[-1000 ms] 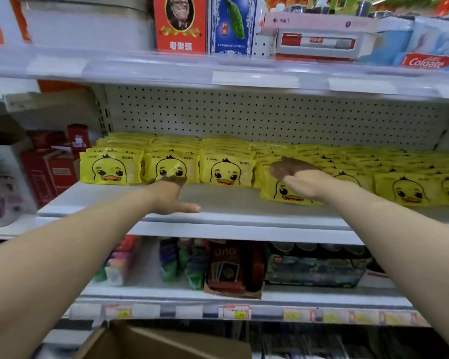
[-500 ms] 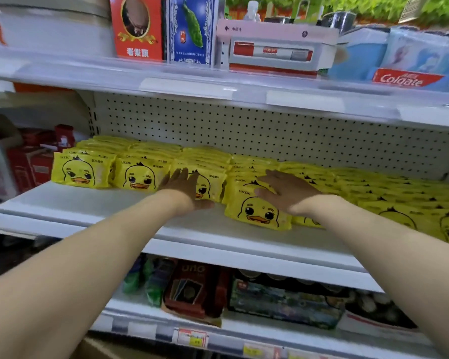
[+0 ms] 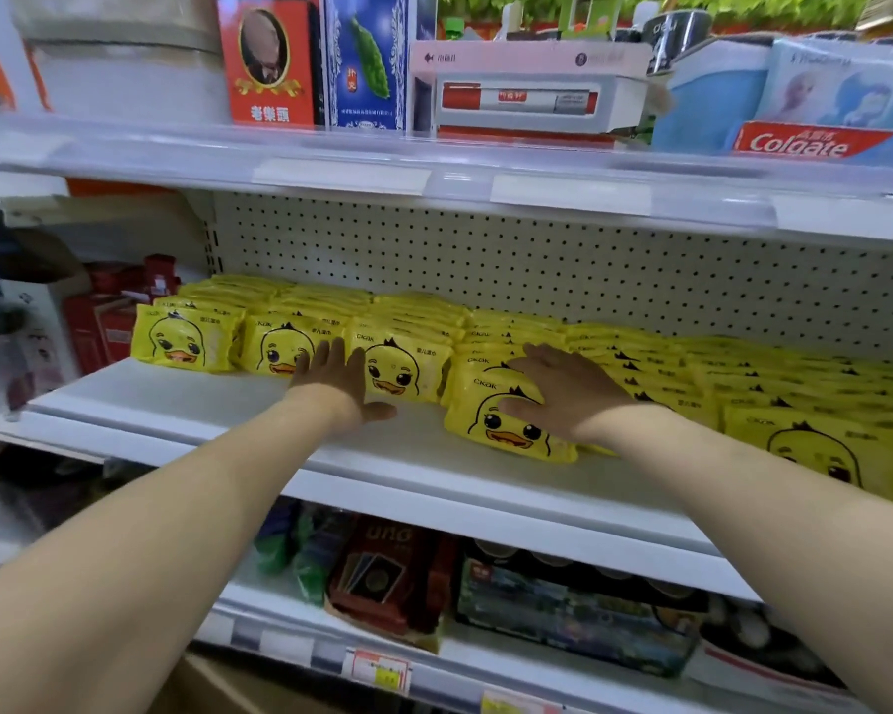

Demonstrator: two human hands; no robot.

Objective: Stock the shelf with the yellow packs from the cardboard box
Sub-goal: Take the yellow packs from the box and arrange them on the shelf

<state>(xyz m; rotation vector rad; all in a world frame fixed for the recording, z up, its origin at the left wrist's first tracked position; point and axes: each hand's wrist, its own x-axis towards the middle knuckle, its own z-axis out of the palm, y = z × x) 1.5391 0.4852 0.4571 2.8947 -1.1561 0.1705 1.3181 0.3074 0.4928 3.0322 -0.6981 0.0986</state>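
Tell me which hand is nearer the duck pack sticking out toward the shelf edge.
Right. The right hand lies flat on that pack. The left hand is off to its left, fingers against another pack farther back.

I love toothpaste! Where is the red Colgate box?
In the head view, the Colgate box lies on the top shelf, far right, beside a blue pack.

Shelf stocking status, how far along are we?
Done: yellow packs already line the middle shelf in rows, left to right. In hand: left hand presses flat against the front packs; right hand lies flat on one front pack that juts ahead of the rows to its left. Left: square up that pack. Only a corner of the cardboard box shows at the bottom, so remaining stock cannot be judged.
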